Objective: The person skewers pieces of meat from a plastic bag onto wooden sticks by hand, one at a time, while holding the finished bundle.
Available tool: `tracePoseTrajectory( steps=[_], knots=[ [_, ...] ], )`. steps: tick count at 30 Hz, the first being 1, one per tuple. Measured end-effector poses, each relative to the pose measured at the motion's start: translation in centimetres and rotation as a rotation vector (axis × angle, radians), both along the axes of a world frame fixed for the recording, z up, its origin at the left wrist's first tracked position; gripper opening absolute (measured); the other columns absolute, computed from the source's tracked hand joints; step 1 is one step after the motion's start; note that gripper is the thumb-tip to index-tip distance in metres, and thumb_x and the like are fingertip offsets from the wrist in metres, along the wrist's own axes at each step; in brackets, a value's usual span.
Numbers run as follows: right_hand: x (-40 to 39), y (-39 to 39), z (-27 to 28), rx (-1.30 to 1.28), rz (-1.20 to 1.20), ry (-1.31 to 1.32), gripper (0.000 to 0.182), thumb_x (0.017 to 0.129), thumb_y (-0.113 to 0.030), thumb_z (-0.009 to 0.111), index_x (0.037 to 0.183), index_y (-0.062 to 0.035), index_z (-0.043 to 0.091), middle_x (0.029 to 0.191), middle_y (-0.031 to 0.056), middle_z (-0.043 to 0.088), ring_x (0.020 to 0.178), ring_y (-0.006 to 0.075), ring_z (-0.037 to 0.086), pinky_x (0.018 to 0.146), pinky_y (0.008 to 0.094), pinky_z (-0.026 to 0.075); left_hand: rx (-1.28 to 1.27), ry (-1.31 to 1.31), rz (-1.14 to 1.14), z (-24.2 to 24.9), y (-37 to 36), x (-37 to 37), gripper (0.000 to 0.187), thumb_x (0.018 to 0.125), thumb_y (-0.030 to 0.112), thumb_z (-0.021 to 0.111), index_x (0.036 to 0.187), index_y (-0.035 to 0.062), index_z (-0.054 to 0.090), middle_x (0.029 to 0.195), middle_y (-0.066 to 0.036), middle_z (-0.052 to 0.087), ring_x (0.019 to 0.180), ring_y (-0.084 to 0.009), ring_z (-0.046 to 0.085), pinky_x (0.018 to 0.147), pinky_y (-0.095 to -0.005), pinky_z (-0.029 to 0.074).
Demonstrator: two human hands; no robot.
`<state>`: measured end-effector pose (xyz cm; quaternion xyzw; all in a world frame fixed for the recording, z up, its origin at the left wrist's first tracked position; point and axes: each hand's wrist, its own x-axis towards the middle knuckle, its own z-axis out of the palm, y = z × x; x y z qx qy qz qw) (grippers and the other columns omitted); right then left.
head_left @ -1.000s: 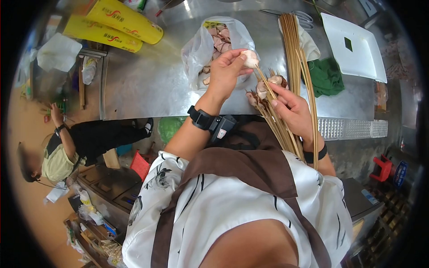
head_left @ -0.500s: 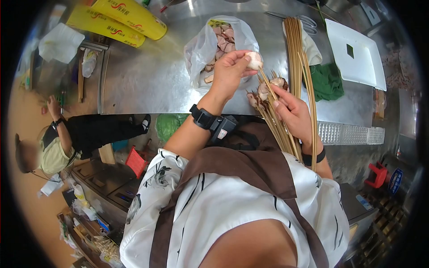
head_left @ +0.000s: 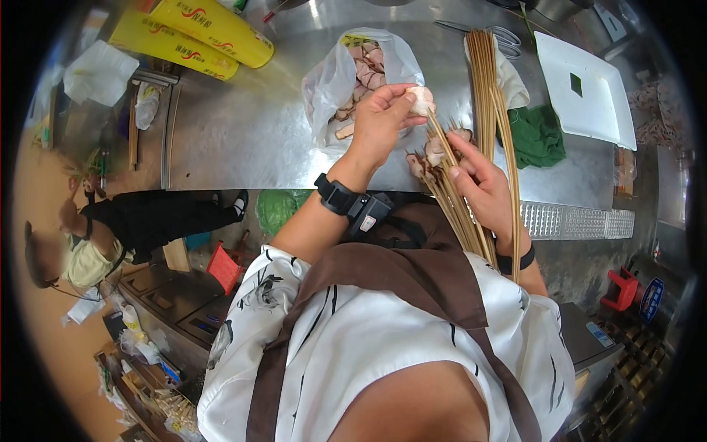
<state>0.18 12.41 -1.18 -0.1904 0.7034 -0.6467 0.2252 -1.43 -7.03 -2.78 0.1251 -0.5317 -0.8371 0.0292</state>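
Note:
Between the thumb and fingers of my left hand (head_left: 381,121) is a pale slice of meat (head_left: 421,101). A skewer (head_left: 437,127) meets the slice at its lower edge. My right hand (head_left: 482,184) is closed around that skewer and lies against a bunch of wooden skewers (head_left: 458,215), some with meat pieces (head_left: 434,151) near their tips. Behind my left hand an open plastic bag (head_left: 324,92) holds many meat slices (head_left: 368,70). Bare skewers (head_left: 483,88) lie to the right of the meat.
Yellow rolls (head_left: 213,29) lie at the back left. At the right are scissors (head_left: 507,40), a green cloth (head_left: 537,136) and a white tray (head_left: 589,92). Another person (head_left: 96,236) is at the far left, beyond the metal table (head_left: 236,132).
The other person's arms have shifted, with both hands now raised together. My hands and the meat slice have hardly moved.

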Motion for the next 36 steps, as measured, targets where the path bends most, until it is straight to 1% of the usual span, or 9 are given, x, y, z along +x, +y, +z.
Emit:
tracePoseTrajectory(
  steps=[2, 5, 12, 17, 21, 24, 26, 29, 36],
  knots=[
    [-0.2, 0.2, 0.0, 0.142, 0.044, 0.112, 0.041, 0.084, -0.005, 0.051, 0.124, -0.0037, 0.046, 0.061, -0.0053, 0.04, 0.057, 0.0027, 0.036, 0.054, 0.018, 0.031, -0.005, 0.01, 0.003, 0.2, 0.0, 0.0, 0.022, 0.088, 0.01, 0.049, 0.104, -0.0044, 0.052, 0.095, -0.012, 0.06, 0.083, -0.0187, 0.061, 0.072, -0.0287, 0.053],
    [-0.2, 0.2, 0.1, 0.171, 0.02, 0.135, 0.039, 0.083, -0.006, 0.053, 0.122, -0.0042, 0.049, 0.061, -0.0057, 0.04, 0.057, 0.0029, 0.036, 0.054, 0.0184, 0.032, -0.008, -0.004, 0.007, 0.2, -0.1, 0.0, 0.022, 0.087, 0.009, 0.05, 0.104, -0.0046, 0.052, 0.095, -0.012, 0.06, 0.083, -0.0186, 0.061, 0.072, -0.0287, 0.053],
    [-0.4, 0.1, 0.3, 0.194, 0.02, 0.114, 0.039, 0.083, -0.006, 0.053, 0.122, -0.0043, 0.049, 0.06, -0.0059, 0.041, 0.056, 0.0026, 0.036, 0.053, 0.0185, 0.032, -0.034, 0.011, 0.015, 0.1, 0.1, -0.1, 0.022, 0.087, 0.009, 0.051, 0.104, -0.0045, 0.053, 0.095, -0.012, 0.06, 0.083, -0.0176, 0.061, 0.071, -0.0283, 0.053],
    [-0.4, 0.0, -0.1, 0.138, -0.024, 0.068, 0.039, 0.081, -0.004, 0.055, 0.12, -0.0036, 0.051, 0.06, -0.0048, 0.042, 0.056, 0.0029, 0.038, 0.053, 0.0184, 0.034, -0.264, 0.157, 0.019, -0.2, 1.2, 0.4, 0.02, 0.085, 0.008, 0.055, 0.102, -0.0027, 0.056, 0.095, -0.009, 0.062, 0.086, -0.0142, 0.06, 0.072, -0.0254, 0.052],
    [-0.5, 0.1, -0.1, 0.112, -0.025, 0.035, 0.038, 0.082, -0.004, 0.054, 0.12, -0.0032, 0.05, 0.061, -0.0051, 0.043, 0.057, 0.0029, 0.039, 0.054, 0.018, 0.035, -0.3, 0.161, 0.028, 0.1, 1.5, 0.7, 0.018, 0.084, 0.007, 0.055, 0.1, -0.0026, 0.057, 0.091, -0.008, 0.063, 0.083, -0.0116, 0.06, 0.071, -0.0239, 0.05],
    [-0.6, 0.2, 0.0, 0.116, -0.02, 0.04, 0.038, 0.082, -0.004, 0.054, 0.12, -0.0026, 0.05, 0.061, -0.0054, 0.043, 0.058, 0.0027, 0.039, 0.055, 0.0176, 0.035, -0.296, 0.167, -0.017, 0.1, 1.4, 0.7, 0.021, 0.086, 0.008, 0.054, 0.103, -0.0026, 0.056, 0.095, -0.008, 0.062, 0.086, -0.0141, 0.06, 0.072, -0.0255, 0.052],
    [-0.6, 0.2, -0.4, 0.073, -0.017, 0.025, 0.038, 0.082, -0.004, 0.054, 0.121, -0.0025, 0.049, 0.062, -0.0059, 0.044, 0.058, 0.0024, 0.038, 0.055, 0.0176, 0.034, -0.165, 0.121, 0.0, 0.0, 1.3, 0.5, 0.022, 0.087, 0.009, 0.052, 0.105, -0.0022, 0.054, 0.097, -0.009, 0.061, 0.085, -0.0161, 0.06, 0.072, -0.0266, 0.052],
    [-0.6, 0.2, -0.3, 0.058, 0.01, 0.01, 0.04, 0.084, -0.004, 0.052, 0.123, -0.0025, 0.047, 0.065, -0.0071, 0.043, 0.059, 0.0008, 0.037, 0.054, 0.0164, 0.032, -0.081, 0.078, 0.06, -0.4, 1.4, 0.2, 0.026, 0.087, 0.008, 0.051, 0.11, -0.0013, 0.049, 0.097, -0.011, 0.06, 0.085, -0.0192, 0.061, 0.071, -0.0276, 0.052],
    [-0.9, 0.4, -0.3, 0.057, 0.055, 0.004, 0.04, 0.084, -0.003, 0.051, 0.124, -0.0021, 0.046, 0.065, -0.0072, 0.042, 0.059, 0.0009, 0.036, 0.054, 0.0165, 0.031, 0.002, 0.003, 0.027, 0.0, 1.0, 0.0, 0.027, 0.086, 0.007, 0.051, 0.111, 0.0013, 0.044, 0.097, -0.012, 0.06, 0.086, -0.0228, 0.062, 0.071, -0.0294, 0.051]
  ],
)
